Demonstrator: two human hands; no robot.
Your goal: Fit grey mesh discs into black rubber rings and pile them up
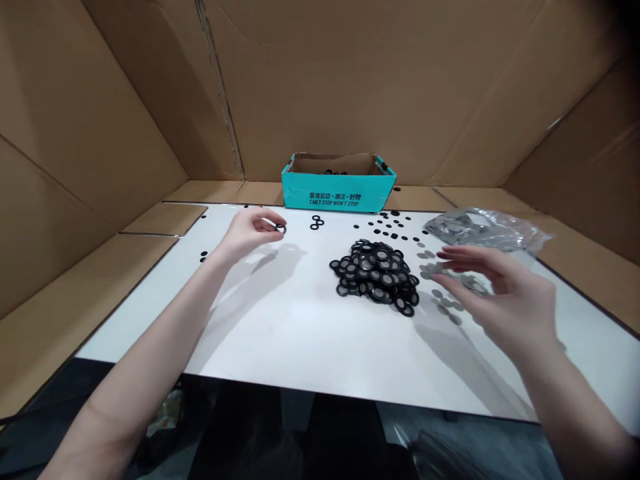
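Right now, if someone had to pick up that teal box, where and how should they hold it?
Grip the teal box by the upper edges of its short ends, one hand from each side. It stands upright, long wall toward the camera, open-topped with black pieces inside, so a level two-handed lift would probably suit.

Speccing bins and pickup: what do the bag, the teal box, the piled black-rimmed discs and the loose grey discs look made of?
Bag: thin clear plastic film; see-through, crinkled, glinting.
Teal box: likely cardboard; printed outside, brown inside.
Piled black-rimmed discs: rims maybe rubber or plastic, dark; grey centres unclear.
Loose grey discs: thin, flat; material can't be told.
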